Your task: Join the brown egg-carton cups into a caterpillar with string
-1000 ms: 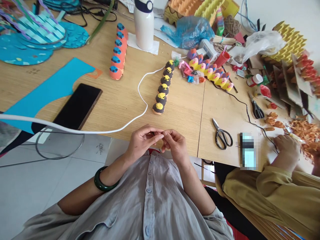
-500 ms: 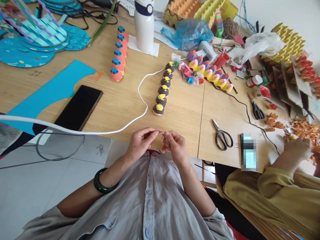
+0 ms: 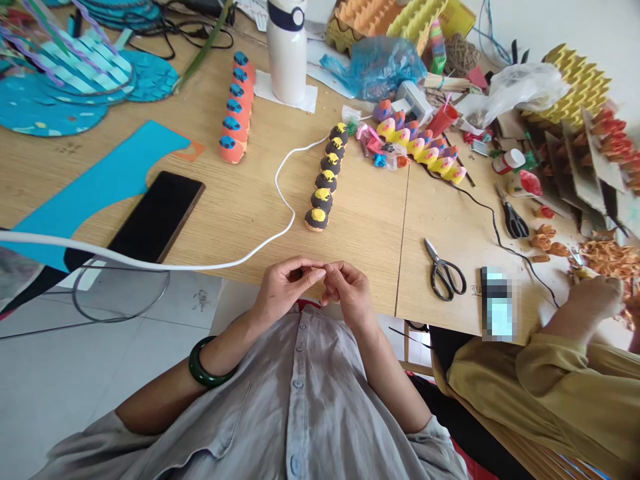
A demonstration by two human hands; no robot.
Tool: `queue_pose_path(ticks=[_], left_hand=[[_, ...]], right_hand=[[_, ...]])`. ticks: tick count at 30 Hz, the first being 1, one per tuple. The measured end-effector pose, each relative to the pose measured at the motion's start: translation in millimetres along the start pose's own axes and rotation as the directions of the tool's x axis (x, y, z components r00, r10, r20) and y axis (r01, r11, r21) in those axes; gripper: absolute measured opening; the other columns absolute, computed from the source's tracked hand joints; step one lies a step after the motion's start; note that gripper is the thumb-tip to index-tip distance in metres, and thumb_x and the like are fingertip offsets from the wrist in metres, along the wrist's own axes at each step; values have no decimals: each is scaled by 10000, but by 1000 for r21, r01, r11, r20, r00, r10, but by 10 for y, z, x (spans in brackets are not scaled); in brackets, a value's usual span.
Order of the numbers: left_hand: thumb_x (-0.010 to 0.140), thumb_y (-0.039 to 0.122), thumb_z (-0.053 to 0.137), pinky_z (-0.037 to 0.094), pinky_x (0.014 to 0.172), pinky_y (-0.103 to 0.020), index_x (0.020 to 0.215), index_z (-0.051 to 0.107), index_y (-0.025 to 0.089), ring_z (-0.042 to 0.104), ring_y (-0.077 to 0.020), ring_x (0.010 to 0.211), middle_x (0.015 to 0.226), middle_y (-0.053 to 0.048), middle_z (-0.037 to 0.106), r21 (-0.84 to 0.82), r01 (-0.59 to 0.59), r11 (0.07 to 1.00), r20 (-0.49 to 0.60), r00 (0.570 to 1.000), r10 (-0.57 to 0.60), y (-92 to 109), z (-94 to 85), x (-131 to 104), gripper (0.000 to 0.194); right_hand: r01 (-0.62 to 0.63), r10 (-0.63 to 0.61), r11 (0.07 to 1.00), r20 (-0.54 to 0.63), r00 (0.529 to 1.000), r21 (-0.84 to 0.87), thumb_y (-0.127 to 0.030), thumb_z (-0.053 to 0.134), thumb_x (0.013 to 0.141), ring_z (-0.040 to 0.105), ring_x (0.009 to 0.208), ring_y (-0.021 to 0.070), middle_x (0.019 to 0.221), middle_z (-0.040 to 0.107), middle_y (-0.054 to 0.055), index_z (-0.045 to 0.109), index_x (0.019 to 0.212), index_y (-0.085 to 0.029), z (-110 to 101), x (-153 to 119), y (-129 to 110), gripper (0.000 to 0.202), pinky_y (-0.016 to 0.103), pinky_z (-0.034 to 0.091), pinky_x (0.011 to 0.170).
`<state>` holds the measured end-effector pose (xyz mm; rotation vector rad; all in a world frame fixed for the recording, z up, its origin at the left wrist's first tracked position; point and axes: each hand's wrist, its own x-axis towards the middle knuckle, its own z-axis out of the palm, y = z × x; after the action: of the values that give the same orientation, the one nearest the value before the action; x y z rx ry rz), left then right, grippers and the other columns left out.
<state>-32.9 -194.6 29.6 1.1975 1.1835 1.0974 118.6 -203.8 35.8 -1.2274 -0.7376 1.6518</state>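
Note:
My left hand and my right hand meet at the table's front edge, fingertips touching. Both are closed in a pinch. Whatever lies between the fingertips is too small and hidden to name. Beyond them stands a row of egg-carton cups painted black with yellow tops. A white cable curves past its left side. Further left is a second row of cups, orange with blue tops. Black-handled scissors lie open to the right of my right hand.
A dark phone and a blue cut-out sheet lie at left. A white bottle stands at the back. Painted carton strips, a blue plastic bag and more scissors are at right. A co-worker's hand works at far right.
My fingertips have come together; half a second ago a small gap with a thin dark bit showed between them. The things on the table have stayed in place.

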Motion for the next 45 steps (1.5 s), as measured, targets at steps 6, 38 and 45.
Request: queue_pose_path(ticks=[6, 38, 45], left_hand=[[855, 340, 779, 523, 653, -218, 843, 822, 176, 693, -136, 703, 786, -24, 796, 53, -61, 997, -15, 998, 62, 3, -10, -6, 170], [821, 366, 802, 392, 544, -218, 947, 853, 167, 460, -92, 573, 596, 23, 579, -53, 46, 998, -12, 999, -47, 24, -27, -15, 241], [814, 402, 820, 448, 582, -228, 890, 855, 186, 550, -113, 636, 703, -19, 712, -68, 59, 996, -66, 996, -63, 43, -37, -16, 231]], right_hand=[[-8, 7, 1000, 17, 1000, 18, -572, 813, 790, 403, 392, 48, 527, 491, -86, 682, 738, -186, -3, -5, 6, 411, 200, 517, 391], [-24, 21, 996, 40, 999, 84, -521, 847, 773, 428, 434, 47, 564, 508, -77, 669, 741, -186, 54, -9, -20, 380, 184, 530, 408], [-77, 70, 993, 71, 995, 94, -549, 825, 778, 424, 426, 52, 579, 543, -74, 692, 805, -188, 56, -13, -25, 386, 202, 537, 384]])
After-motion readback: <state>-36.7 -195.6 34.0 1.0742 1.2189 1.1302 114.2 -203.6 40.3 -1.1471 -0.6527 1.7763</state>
